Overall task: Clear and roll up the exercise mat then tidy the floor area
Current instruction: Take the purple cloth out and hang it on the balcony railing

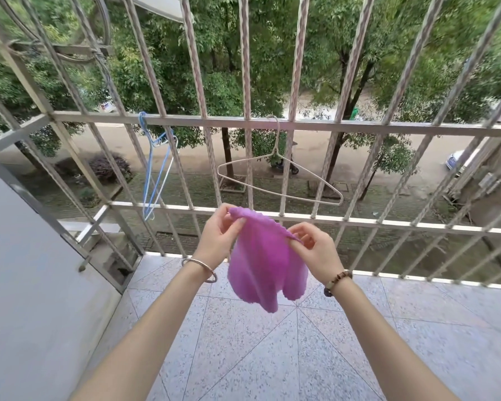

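While both arms reach out toward the balcony railing [185,121], a small purple cloth [261,264] hangs in the air between the hands, in front of the lower rail and above the tiled floor [243,342]. It looks soft and slightly fuzzy, with a wavy, scalloped edge, and it falls in loose rounded folds from a top edge pulled nearly taut. The left hand [217,235] has its fingers curled in, pinching one upper corner between thumb and fingertips; a thin metal bangle [200,269] circles that wrist. The right hand [315,250] pinches the other end of the top edge the same way, fingers bent close over the thumb, with a bracelet of brown and dark beads [337,282] on its wrist. The railing is pale metal, with flat horizontal bars and upright bars twisted like rope. A thin white wire hanger [278,190] hooks over the upper rail just above the cloth, and further left a blue hanger [148,180] dangles at a slant with a white one beside it. The floor is speckled grey stone tile with thin joints running diagonally. A smooth grey wall [26,285] stands on the left, and leafy green trees fill the view beyond the bars.
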The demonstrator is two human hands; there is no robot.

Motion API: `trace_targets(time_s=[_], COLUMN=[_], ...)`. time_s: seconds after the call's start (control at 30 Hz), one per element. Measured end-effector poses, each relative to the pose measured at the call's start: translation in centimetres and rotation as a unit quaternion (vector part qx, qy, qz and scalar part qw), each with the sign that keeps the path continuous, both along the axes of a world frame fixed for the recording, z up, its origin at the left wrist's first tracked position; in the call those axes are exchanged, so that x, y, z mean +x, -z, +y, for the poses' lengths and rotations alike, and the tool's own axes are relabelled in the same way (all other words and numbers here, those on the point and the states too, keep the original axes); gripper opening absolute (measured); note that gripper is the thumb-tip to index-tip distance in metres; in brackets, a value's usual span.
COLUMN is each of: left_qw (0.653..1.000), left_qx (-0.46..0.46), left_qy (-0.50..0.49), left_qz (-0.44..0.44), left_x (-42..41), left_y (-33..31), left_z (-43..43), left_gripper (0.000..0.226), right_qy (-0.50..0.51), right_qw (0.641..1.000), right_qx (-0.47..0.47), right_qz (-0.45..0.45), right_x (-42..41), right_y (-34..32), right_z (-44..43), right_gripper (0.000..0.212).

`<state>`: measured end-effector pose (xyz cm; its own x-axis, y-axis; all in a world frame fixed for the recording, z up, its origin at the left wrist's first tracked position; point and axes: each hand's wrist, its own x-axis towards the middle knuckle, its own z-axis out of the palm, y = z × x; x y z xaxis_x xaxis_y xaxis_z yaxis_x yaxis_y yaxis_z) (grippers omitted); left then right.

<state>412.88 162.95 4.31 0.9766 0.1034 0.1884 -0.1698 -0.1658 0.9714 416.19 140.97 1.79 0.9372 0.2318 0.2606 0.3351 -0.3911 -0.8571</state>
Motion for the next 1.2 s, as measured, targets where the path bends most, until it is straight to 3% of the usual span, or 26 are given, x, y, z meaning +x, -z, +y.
trace_targets(time_s=[0.3,0.5,0.67,0.73,0.93,1.03,1.2], left_qw=[0.998,0.993,0.993,0.993,0.991,0.977,0.923], left_qx=[-0.034,0.035,0.037,0.037,0.041,0.105,0.249], left_qy=[0.001,-0.076,-0.07,-0.063,-0.094,-0.167,-0.29], left_qz=[-0.061,-0.08,-0.088,-0.092,-0.092,-0.077,-0.044], left_x=[0.4,0.7,1.3,1.5,2.3,3.4,6.7], left_y=[-3.0,-3.0,-3.5,-3.5,-3.0,-2.5,-2.0], left_z=[-1.8,0.7,0.9,0.5,1.1,2.4,4.5], left_gripper=[0.01,0.004,0.002,0.001,0.002,0.003,0.005], right_qy=[-0.066,0.02,-0.14,-0.149,-0.009,0.088,0.226], right_qw=[0.987,0.978,0.965,0.962,0.98,0.976,0.96], right_qx=[-0.067,-0.162,-0.106,-0.115,-0.13,-0.156,-0.161], right_qz=[0.13,0.127,0.193,0.2,0.153,0.122,0.044], right_x=[-1.7,-1.2,-0.4,-0.3,-0.2,0.8,3.1], right_y=[6.4,7.2,7.0,7.3,7.2,6.5,3.1], right_z=[3.2,2.7,3.9,5.3,5.7,4.1,1.0], right_gripper=[0.016,0.004,0.038,0.043,0.004,0.001,0.004])
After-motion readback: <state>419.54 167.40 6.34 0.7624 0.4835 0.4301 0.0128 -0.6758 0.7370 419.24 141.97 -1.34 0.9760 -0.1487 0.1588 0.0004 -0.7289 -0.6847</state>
